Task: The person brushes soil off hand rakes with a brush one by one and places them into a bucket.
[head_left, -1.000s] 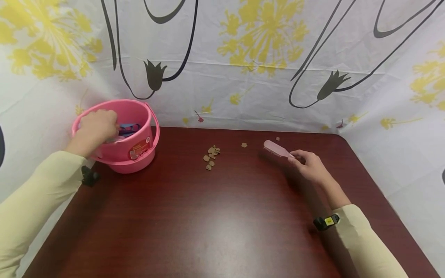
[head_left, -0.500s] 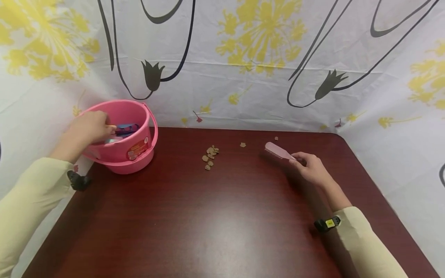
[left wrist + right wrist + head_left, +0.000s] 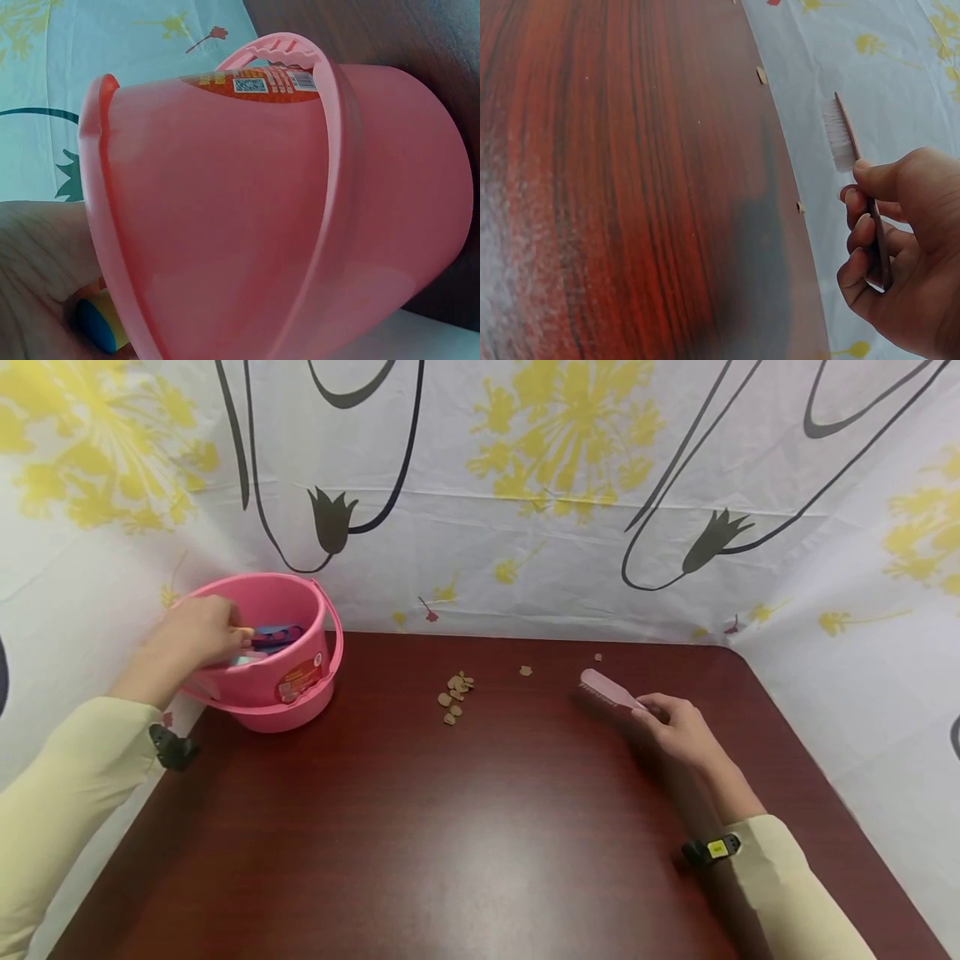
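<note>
My left hand [image 3: 193, 635] reaches over the near-left rim of a pink bucket [image 3: 300, 635] at the back left. It grips a yellow stick-like thing with a blue end [image 3: 97, 322], mostly hidden by the hand and the bucket wall. Beside the fingers, inside the bucket, lies a blue and purple item [image 3: 276, 637]. At the right, my right hand [image 3: 678, 727] holds a pink brush [image 3: 609, 688] by its handle, raised above the table. Its white bristles [image 3: 838, 135] show in the right wrist view.
Several small brown flat bits [image 3: 455, 689] lie in a group on the dark red-brown table [image 3: 420, 827]. Another brown bit [image 3: 526, 671] and a smaller one [image 3: 598, 657] lie near the back edge. A white flowered sheet [image 3: 480, 568] surrounds the back and sides.
My left hand has shifted left within the bucket's mouth, and a yellow tip now shows at its fingers. The right hand with the brush has moved slightly right and nearer.
</note>
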Tool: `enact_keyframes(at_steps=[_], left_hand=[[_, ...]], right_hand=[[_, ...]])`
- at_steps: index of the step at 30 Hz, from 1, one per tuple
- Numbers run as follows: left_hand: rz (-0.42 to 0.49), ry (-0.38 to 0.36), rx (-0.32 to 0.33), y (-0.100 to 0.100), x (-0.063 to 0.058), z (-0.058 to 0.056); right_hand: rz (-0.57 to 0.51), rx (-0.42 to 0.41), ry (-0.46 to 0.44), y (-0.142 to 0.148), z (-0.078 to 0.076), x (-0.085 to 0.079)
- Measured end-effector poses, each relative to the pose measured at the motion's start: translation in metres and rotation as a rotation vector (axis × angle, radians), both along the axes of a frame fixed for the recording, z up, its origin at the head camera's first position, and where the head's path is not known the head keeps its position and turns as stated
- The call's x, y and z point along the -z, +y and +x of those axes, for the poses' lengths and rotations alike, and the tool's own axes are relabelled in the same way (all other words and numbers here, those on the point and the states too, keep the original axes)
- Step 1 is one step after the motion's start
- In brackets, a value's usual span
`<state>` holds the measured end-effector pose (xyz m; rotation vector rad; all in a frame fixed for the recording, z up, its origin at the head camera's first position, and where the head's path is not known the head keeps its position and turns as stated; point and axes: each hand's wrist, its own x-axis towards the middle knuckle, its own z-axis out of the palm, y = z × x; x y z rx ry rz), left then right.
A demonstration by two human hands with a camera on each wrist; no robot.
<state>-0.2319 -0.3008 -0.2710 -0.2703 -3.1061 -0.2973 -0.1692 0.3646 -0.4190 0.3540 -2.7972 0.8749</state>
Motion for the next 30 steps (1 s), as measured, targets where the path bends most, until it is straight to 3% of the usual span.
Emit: enact_keyframes(at_steps=[6,10,17,20,24,30], left_hand=[[0.043,-0.013,0.039,0.007,-0.002,0.004],[0.071,0.054,0.040,0.014,-0.002,0.011],[0.180,0.388,0.119,0.045,0.004,0.036],[0.222,0.477,0.161,0.059,0.012,0.046],[0.268,0.491,0.212,0.075,0.025,0.058],[0.313,0.425,0.258,0.091,0.050,0.070]], right_hand=[[0.011,0.002,0.013,0.002,0.003,0.001],[0.010,0.005,0.013,0.006,0.006,0.001],[-0.013,0.025,-0.001,0.016,0.014,0.006],[-0.034,0.035,-0.015,0.018,0.017,0.008],[-0.044,0.041,-0.015,0.020,0.021,0.010],[-0.029,0.045,-0.033,0.025,0.025,0.013]])
